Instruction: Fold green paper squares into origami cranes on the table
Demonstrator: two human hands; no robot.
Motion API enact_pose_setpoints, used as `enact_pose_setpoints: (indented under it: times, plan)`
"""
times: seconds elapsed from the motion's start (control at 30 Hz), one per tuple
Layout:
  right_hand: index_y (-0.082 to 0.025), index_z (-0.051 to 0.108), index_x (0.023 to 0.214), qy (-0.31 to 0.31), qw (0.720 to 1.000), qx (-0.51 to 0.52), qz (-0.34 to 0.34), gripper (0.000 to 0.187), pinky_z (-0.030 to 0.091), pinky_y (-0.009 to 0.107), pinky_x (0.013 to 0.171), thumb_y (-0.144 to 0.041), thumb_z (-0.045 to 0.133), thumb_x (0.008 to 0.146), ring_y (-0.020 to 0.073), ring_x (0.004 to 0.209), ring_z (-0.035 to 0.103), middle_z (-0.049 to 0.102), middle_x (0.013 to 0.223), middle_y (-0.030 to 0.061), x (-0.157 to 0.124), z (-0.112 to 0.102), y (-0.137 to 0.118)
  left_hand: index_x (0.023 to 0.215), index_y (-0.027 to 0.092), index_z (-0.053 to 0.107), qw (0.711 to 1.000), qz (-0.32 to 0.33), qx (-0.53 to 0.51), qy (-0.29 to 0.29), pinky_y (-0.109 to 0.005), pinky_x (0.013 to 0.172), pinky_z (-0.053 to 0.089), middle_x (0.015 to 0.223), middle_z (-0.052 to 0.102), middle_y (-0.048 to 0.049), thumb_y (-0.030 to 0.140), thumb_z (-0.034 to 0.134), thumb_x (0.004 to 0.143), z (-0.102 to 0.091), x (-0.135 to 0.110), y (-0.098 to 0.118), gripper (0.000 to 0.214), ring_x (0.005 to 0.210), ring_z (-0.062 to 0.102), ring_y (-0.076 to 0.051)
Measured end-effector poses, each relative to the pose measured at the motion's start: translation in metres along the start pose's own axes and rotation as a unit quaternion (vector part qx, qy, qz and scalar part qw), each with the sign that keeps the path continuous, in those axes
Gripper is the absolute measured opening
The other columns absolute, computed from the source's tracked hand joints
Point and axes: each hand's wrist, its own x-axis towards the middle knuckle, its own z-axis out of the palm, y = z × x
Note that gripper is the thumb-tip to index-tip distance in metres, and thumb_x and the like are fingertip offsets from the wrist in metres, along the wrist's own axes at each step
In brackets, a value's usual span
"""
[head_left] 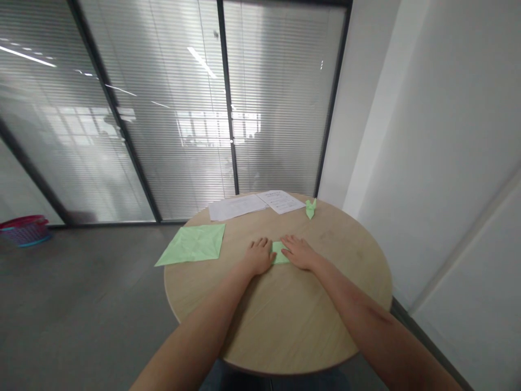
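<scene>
A small folded piece of green paper [280, 253] lies flat near the middle of the round wooden table [285, 320]. My left hand [259, 257] rests on its left end, palm down with the fingers stretched forward. On the right end lies my right hand [298, 252], also flat, its fingers pointing inward and partly covering the paper. Only the strip of green between the two hands shows. Both hands press against paper and tabletop without gripping anything.
A larger creased green sheet [195, 243] overhangs the table's left edge. White printed sheets [280, 201] lie at the far side, beside a green origami figure [310, 208]. Glass panels with blinds [191, 108] stand behind. A basket [25, 230] sits on the floor at left.
</scene>
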Motion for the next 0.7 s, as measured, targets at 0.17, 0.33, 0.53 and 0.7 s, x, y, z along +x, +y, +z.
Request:
enact_pose_setpoints:
  times: [0.17,0.33,0.53,0.7]
  plan:
    - [-0.027,0.027,0.153,-0.023,0.998,-0.016,0.058,0.063,0.008,0.063,0.114,-0.054,0.026,0.097,0.0332,0.148,0.013,0.018,0.161,0.0083,0.003,0.006,0.005,0.149,0.017,0.035,0.997,-0.058,0.013,-0.057,-0.067,0.11,0.013,0.157,0.026,-0.02,0.049,0.032,0.096,0.002,-0.001,-0.006,0.062,0.145,0.02,-0.038]
    - [-0.03,0.023,0.154,-0.025,0.993,-0.001,0.118,0.063,0.007,0.069,0.11,-0.055,0.027,0.096,0.034,0.148,0.01,0.015,0.161,0.0074,0.006,0.007,0.015,0.151,0.017,0.033,0.993,-0.098,0.01,-0.061,-0.071,0.108,0.009,0.158,0.021,-0.0214,0.053,0.028,0.095,-0.002,0.001,-0.02,0.067,0.146,0.017,-0.04]
    - [-0.032,0.028,0.152,-0.019,0.988,0.007,0.153,0.061,0.009,0.071,0.107,-0.055,0.032,0.095,0.0377,0.146,0.017,0.02,0.16,0.0095,0.002,0.0,0.033,0.151,0.019,0.033,0.985,-0.162,0.009,-0.066,-0.072,0.107,0.007,0.159,0.019,-0.0211,0.059,0.031,0.091,-0.002,0.002,-0.037,0.071,0.146,0.013,-0.04]
    - [-0.029,0.054,0.134,0.051,0.986,0.017,0.157,0.053,0.017,0.065,0.108,-0.055,0.049,0.088,0.0391,0.143,0.022,0.038,0.151,0.0128,0.0,-0.006,0.038,0.133,0.018,0.056,0.986,-0.167,0.016,-0.002,-0.069,0.104,0.02,0.144,0.045,-0.0244,0.057,0.045,0.085,-0.011,-0.001,-0.039,0.062,0.135,0.037,-0.043]
